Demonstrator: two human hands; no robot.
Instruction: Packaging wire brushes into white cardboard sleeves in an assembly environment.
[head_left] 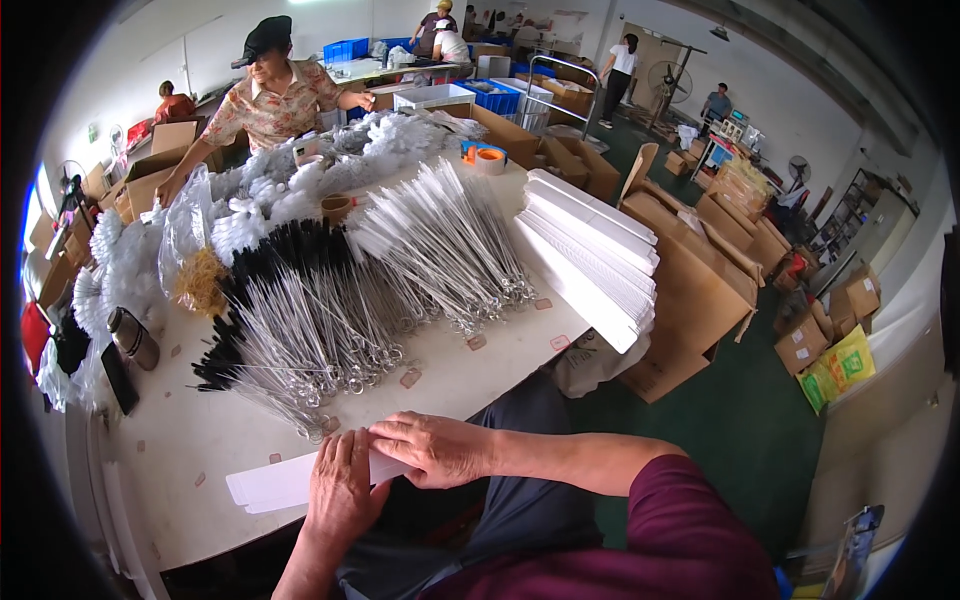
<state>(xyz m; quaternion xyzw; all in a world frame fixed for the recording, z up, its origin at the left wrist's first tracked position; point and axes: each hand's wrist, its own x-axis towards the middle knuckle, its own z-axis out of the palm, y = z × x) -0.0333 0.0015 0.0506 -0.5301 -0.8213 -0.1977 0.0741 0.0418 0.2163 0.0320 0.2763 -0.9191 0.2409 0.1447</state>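
At the near edge of a pale, hard-topped worktable, I grip a long, flat, white card strip, my left hand closed over its middle and my right hand closed on its right end, apparently pressing a fold. Done well, I judge, this calls for steady left fingers, long edges kept aligned and even pressure along the crease, lest the card skew or buckle. Beyond lie silvery wire brushes with black bristles, silvery wire brushes with white bristles and a stack of long white card sheets. Across the table, a co-worker in a floral shirt and black cap reaches beside fluffy white heaps; brown cardboard boxes crowd the green floor at right.
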